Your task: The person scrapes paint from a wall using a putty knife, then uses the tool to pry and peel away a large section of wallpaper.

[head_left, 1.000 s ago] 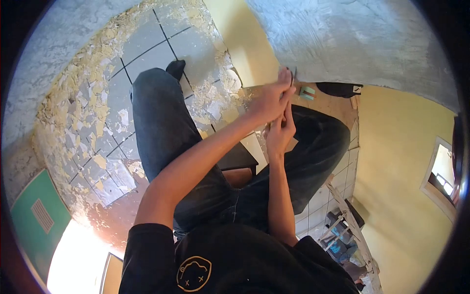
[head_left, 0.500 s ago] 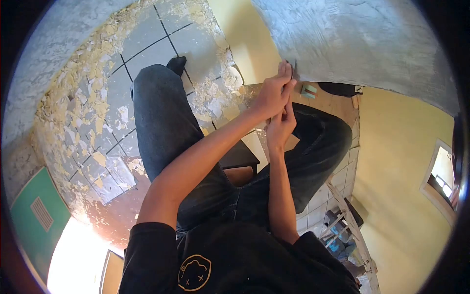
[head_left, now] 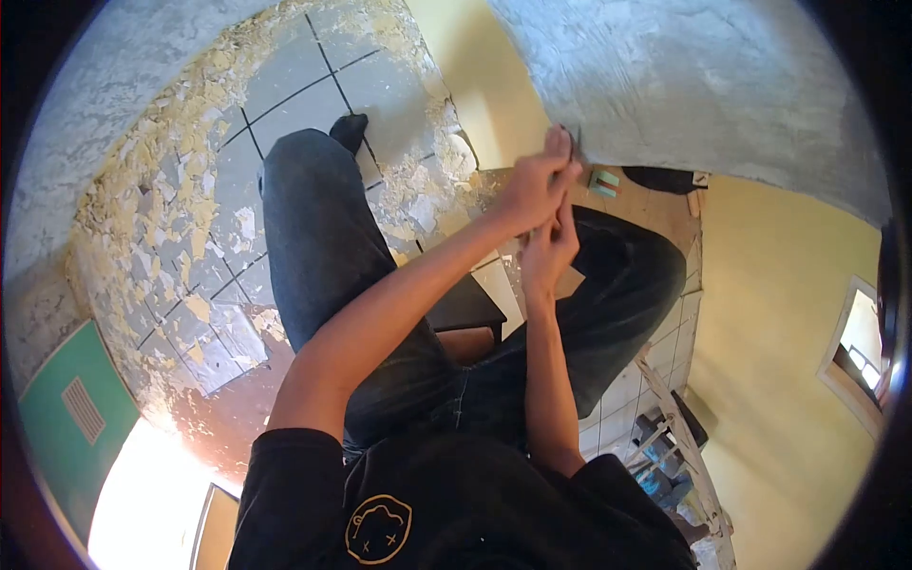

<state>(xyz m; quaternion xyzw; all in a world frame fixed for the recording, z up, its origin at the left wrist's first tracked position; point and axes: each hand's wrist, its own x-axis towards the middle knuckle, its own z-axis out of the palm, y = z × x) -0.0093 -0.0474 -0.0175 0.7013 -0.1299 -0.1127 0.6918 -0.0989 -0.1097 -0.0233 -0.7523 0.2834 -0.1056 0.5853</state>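
Note:
My left hand (head_left: 534, 193) is closed around the front of a scraper, its fingers pressed near the thin dark blade (head_left: 577, 142). Behind it, my right hand (head_left: 549, 255) wraps the same tool lower down, and the handle is mostly hidden by both hands. The blade, seen nearly edge-on, lies right at the corner of the grey bare wall (head_left: 684, 85), beside the strip of yellow paint (head_left: 489, 85). Both forearms reach forward over my bent legs.
Yellow and white paint flakes (head_left: 171, 223) cover much of the tiled floor (head_left: 294, 104). A small green-and-brown block (head_left: 604, 181) lies beyond my right knee, near a dark round object (head_left: 655, 179). A wooden ladder-like frame (head_left: 689, 446) leans at lower right. A green panel (head_left: 81, 404) stands at left.
My hands have shifted slightly right and down along with the scraper, still together at the wall's corner. The whole view has moved a little.

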